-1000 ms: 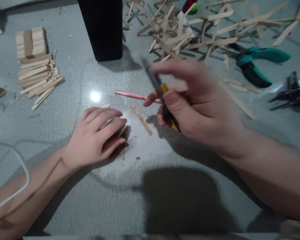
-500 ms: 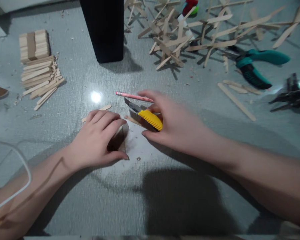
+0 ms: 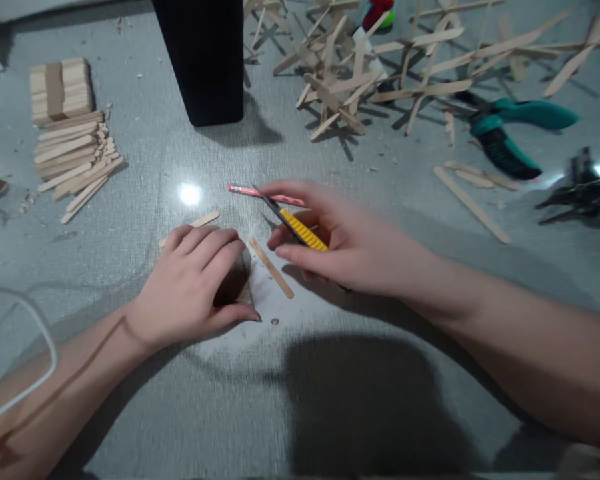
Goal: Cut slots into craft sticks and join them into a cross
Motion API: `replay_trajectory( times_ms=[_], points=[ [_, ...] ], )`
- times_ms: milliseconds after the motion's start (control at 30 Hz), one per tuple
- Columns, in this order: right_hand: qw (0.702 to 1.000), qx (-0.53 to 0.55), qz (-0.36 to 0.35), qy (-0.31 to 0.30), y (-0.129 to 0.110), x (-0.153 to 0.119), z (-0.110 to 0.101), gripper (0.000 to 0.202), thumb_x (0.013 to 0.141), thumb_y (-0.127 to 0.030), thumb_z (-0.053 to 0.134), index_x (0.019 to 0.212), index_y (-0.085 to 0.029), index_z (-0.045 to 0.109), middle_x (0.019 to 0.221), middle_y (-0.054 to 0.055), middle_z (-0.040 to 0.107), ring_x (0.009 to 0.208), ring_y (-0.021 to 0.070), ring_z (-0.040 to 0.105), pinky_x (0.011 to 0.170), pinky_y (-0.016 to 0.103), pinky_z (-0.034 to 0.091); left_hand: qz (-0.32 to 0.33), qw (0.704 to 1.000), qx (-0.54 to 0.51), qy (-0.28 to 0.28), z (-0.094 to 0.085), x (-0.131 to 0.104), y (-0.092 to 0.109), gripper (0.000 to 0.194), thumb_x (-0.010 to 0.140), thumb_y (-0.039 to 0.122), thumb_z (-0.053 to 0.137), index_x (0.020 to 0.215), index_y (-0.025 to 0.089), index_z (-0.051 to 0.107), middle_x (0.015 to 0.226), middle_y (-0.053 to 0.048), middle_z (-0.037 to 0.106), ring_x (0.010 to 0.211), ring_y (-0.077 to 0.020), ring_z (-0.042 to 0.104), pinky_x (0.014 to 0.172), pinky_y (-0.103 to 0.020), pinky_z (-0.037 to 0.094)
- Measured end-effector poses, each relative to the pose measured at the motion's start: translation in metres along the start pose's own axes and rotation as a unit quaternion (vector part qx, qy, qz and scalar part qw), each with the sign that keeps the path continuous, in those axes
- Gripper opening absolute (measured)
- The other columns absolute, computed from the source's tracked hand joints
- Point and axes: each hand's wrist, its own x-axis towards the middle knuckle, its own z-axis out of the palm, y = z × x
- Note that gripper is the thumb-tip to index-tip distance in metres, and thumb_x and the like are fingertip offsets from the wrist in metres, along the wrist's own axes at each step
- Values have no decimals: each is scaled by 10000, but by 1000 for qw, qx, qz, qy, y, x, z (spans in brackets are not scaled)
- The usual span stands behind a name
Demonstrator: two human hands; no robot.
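Note:
My right hand (image 3: 325, 233) grips a yellow utility knife (image 3: 305, 232), its blade pointing up and left across a pink pencil (image 3: 243, 191). Behind the right hand's fingers, part of that pencil is hidden. My left hand (image 3: 195, 283) rests on the table with bent fingers and the thumb spread away; nothing shows in its grasp. Between the hands, a craft stick (image 3: 271, 268) with small dark marks lies on a whitish patch. Another craft stick (image 3: 205, 219) pokes out beyond the left fingers. A small round bit (image 3: 275, 321) lies near the left thumb.
Craft sticks (image 3: 77, 157) and a banded bundle (image 3: 73, 87) lie at left. A black box-like object (image 3: 207, 67) stands at the back. Joined stick frames (image 3: 340, 87), teal-handled pliers (image 3: 507, 143) and loose sticks (image 3: 473, 203) occupy the right. A white cable (image 3: 47, 327) crosses the left forearm.
My right hand has turned the utility knife, so the blade now shows nearly edge-on. More of the marked craft stick is visible between the hands. My left hand stays nearly in place.

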Motion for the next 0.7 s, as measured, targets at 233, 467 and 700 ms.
replay_trajectory(
  times_ms=[233,467,700],
  points=[
    [999,-35,17,8,2,-5,5,927,809,-198,781,1623,-364,369,978,-10,773,771,231,781,664,365,657,-9,1000,-13,-26,-3,0,4,767,967,766,607,1305,78,618,1351,-244,674,1236,-450,632,1034,-593,462],
    [999,44,29,-10,7,2,1,907,883,-192,721,1650,-381,276,902,-47,761,534,146,656,479,275,544,-6,999,-24,-31,-4,0,5,724,936,718,683,1271,79,620,1331,-246,663,1200,-446,632,1050,-606,465],
    [996,75,37,-31,5,3,-1,748,923,-180,702,1570,-402,400,959,-30,744,493,128,629,412,255,504,-26,999,-26,-33,-4,0,6,787,880,747,750,1290,94,593,1341,-248,651,1240,-462,617,1028,-606,483]
  ],
)
